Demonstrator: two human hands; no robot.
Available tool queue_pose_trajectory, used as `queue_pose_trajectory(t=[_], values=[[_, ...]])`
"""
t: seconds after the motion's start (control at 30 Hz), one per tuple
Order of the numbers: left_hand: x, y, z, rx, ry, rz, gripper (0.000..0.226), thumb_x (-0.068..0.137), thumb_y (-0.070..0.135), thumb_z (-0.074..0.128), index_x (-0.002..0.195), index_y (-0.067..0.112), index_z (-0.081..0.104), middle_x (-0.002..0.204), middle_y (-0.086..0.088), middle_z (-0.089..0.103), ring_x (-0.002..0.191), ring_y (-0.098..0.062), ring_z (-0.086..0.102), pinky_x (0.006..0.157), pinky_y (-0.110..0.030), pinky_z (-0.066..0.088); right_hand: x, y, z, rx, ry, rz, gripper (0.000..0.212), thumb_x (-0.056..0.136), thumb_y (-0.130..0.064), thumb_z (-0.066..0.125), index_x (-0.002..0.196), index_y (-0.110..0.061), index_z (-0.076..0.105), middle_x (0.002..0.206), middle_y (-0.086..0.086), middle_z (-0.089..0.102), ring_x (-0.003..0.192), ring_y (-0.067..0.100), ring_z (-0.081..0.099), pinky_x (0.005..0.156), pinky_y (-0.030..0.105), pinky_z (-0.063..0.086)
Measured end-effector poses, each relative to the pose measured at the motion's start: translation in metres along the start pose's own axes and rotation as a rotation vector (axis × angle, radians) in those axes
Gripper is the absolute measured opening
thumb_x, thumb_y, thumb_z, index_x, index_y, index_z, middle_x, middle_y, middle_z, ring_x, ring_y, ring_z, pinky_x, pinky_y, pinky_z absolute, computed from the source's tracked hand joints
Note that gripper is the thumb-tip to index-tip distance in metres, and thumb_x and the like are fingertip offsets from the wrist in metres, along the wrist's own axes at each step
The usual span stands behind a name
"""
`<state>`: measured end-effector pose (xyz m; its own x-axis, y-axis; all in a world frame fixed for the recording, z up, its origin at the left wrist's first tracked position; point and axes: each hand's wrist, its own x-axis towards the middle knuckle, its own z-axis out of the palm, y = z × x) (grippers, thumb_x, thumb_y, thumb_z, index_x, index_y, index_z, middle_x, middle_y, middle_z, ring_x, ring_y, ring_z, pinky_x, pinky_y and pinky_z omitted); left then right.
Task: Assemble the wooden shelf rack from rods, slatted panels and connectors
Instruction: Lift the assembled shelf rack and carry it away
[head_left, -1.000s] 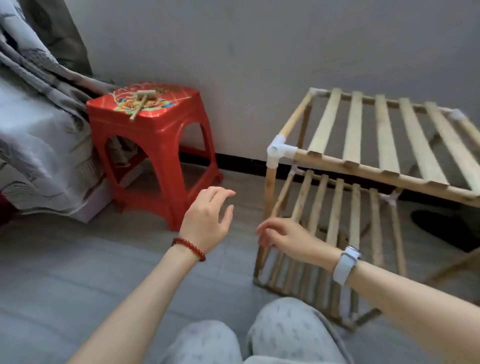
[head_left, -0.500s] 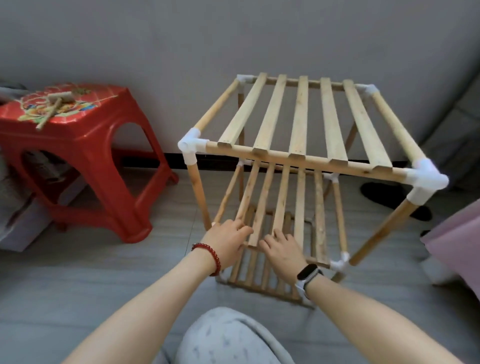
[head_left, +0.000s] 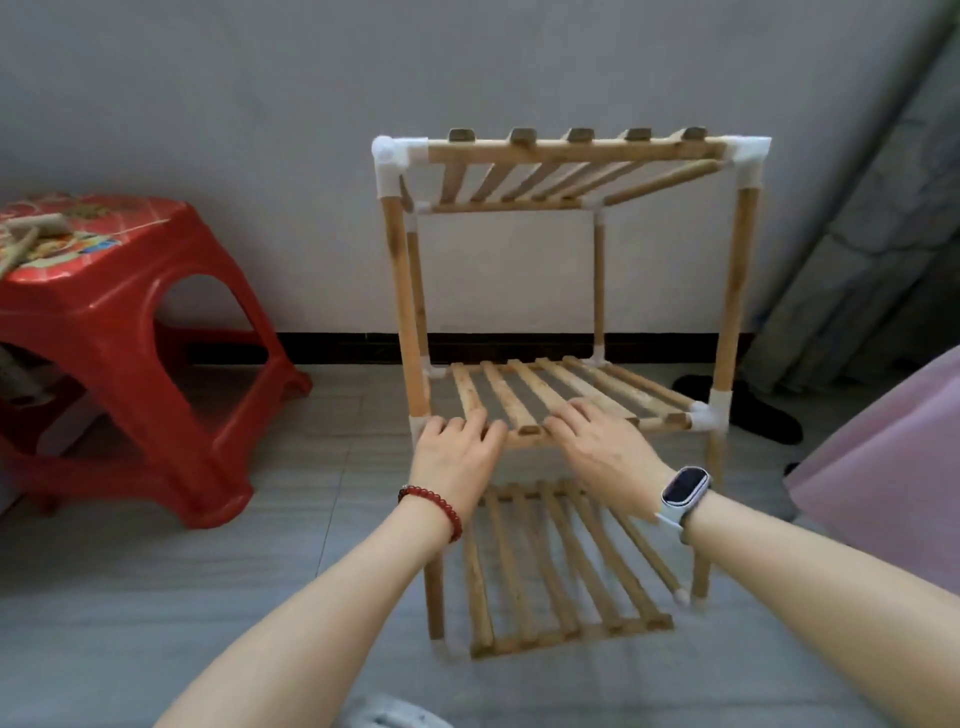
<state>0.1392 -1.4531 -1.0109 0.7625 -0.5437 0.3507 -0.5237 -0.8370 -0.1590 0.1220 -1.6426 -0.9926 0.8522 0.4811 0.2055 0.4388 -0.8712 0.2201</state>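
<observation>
Left hand (head_left: 457, 457) and right hand (head_left: 605, 449) rest flat, gripping nothing, on the slatted wooden middle shelf (head_left: 561, 395).

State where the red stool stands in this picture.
In the head view the red stool stands on the floor at the left, against the grey wall, apart from the wooden rack that the hands touch at the centre.

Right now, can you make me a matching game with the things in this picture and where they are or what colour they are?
Things:
1. stool
2. left hand
3. bottom panel
4. corner connector

Matches:
A. white
B. red
C. on the middle panel's front edge
D. lowest, near the floor

Pairs: 1-B, 2-C, 3-D, 4-A
</observation>
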Motion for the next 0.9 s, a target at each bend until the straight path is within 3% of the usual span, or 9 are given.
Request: queue_pose_trajectory(t=[0.1, 0.17, 0.23, 0.3, 0.43, 0.6, 0.9], values=[[0.015, 0.005, -0.003, -0.01, 0.077, -0.038, 0.025, 0.067, 0.006, 0.075, 0.089, 0.016, 0.068, 0.084, -0.002, 0.066, 0.066, -0.019, 0.064, 0.064, -0.031, 0.052, 0.008, 0.011, -0.011, 0.035, 0.043, 0.031, 0.032, 0.072, 0.009, 0.054, 0.101, 0.007, 0.064, 0.101, 0.023, 0.064, 0.089, 0.04, 0.063, 0.065, 0.044, 0.055], [0.023, 0.004, -0.006, 0.002, 0.117, -0.057, 0.023, 0.07, 0.007, 0.074, 0.09, 0.017, 0.069, 0.083, 0.0, 0.067, 0.066, -0.018, 0.063, 0.062, -0.029, 0.05, 0.016, 0.017, -0.01, 0.053, 0.074, 0.037, 0.039, 0.082, 0.001, 0.037, 0.115, 0.003, 0.059, 0.114, 0.02, 0.059, 0.103, 0.036, 0.058, 0.079, 0.043, 0.049], [0.028, 0.0, -0.006, 0.004, 0.146, -0.083, 0.027, 0.068, 0.005, 0.074, 0.093, 0.016, 0.069, 0.084, -0.001, 0.066, 0.065, -0.018, 0.062, 0.06, -0.028, 0.05, 0.025, 0.023, -0.004, 0.058, 0.049, 0.06, 0.044, 0.087, -0.002, 0.037, 0.13, -0.006, 0.047, 0.131, 0.011, 0.048, 0.12, 0.028, 0.046, 0.092, 0.036, 0.036], [0.033, -0.007, -0.005, -0.034, 0.141, -0.118, 0.033, 0.068, -0.001, 0.073, 0.098, 0.011, 0.068, 0.087, -0.005, 0.066, 0.069, -0.022, 0.063, 0.062, -0.031, 0.051, 0.036, 0.028, 0.002, 0.087, 0.019, 0.097, 0.046, 0.087, -0.003, 0.04, 0.131, -0.011, 0.042, 0.134, 0.005, 0.042, 0.123, 0.024, 0.039, 0.095, 0.031, 0.032], [0.039, -0.024, 0.018, -0.092, -0.063, -0.169, 0.042, 0.092, 0.002, 0.042, 0.131, 0.015, 0.04, 0.12, -0.005, 0.048, 0.105, -0.021, 0.051, 0.09, -0.034, 0.039, 0.058, 0.026, 0.018, 0.087, -0.034, 0.102, 0.038, 0.09, -0.002, 0.039, 0.127, -0.012, 0.044, 0.129, 0.005, 0.044, 0.116, 0.024, 0.041, 0.092, 0.033, 0.035], [0.037, -0.033, 0.052, -0.171, -0.256, -0.177, 0.043, 0.091, 0.0, 0.043, 0.129, 0.018, 0.04, 0.121, -0.006, 0.046, 0.106, -0.024, 0.049, 0.096, -0.037, 0.036, 0.064, 0.016, 0.062, 0.13, -0.182, 0.074, 0.039, 0.093, -0.002, 0.037, 0.131, -0.013, 0.041, 0.129, 0.006, 0.043, 0.114, 0.023, 0.042, 0.091, 0.034, 0.037], [0.066, -0.056, 0.088, -0.118, -0.223, -0.153, 0.046, 0.089, 0.003, 0.047, 0.131, 0.022, 0.042, 0.121, -0.003, 0.051, 0.108, -0.022, 0.05, 0.092, -0.037, 0.034, 0.091, 0.029, 0.093, 0.285, -0.092, 0.188, 0.046, 0.09, 0.001, 0.046, 0.134, -0.013, 0.045, 0.133, 0.005, 0.047, 0.121, 0.022, 0.043, 0.102, 0.033, 0.034]])
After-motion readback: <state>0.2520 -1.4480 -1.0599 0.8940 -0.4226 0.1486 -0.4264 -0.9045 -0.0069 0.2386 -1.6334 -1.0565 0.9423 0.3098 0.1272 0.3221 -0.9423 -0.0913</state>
